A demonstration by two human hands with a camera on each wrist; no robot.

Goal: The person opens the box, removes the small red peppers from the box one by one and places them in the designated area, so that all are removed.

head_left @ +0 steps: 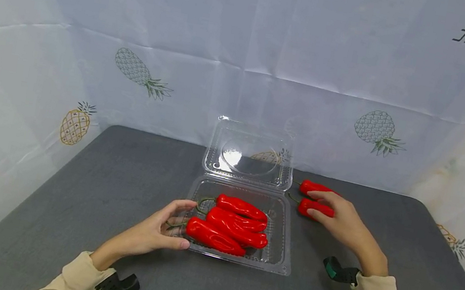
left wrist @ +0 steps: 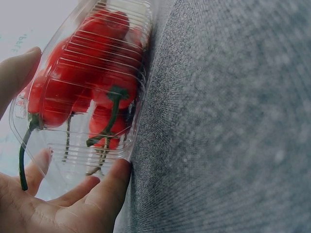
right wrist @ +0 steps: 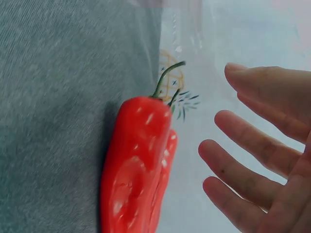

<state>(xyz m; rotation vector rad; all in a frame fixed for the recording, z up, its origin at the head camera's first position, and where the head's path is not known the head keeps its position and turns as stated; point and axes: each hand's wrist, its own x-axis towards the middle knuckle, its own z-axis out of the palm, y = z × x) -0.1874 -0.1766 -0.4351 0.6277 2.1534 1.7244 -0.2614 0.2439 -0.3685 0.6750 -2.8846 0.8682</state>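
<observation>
Several red peppers (head_left: 228, 222) with green stems lie in a clear plastic clamshell container (head_left: 284, 251), its lid (head_left: 253, 159) raised at the back. Around the container's left front corner my left hand (head_left: 158, 230) spreads, thumb on the near side and fingers along the left wall. In the left wrist view some fingertips (left wrist: 119, 174) lie against the clear wall, beside the stems. Two more red peppers (right wrist: 133, 170) lie side by side on the table right of the container. Over them hovers my right hand (head_left: 341, 222), fingers apart; the right wrist view shows a gap between hand and peppers.
Everything stands on a dark grey table (head_left: 126, 173) with rounded back corners. A white cloth (head_left: 250, 40) printed with pineapples hangs behind and at both sides. Each wrist carries a black camera mount (head_left: 118, 286).
</observation>
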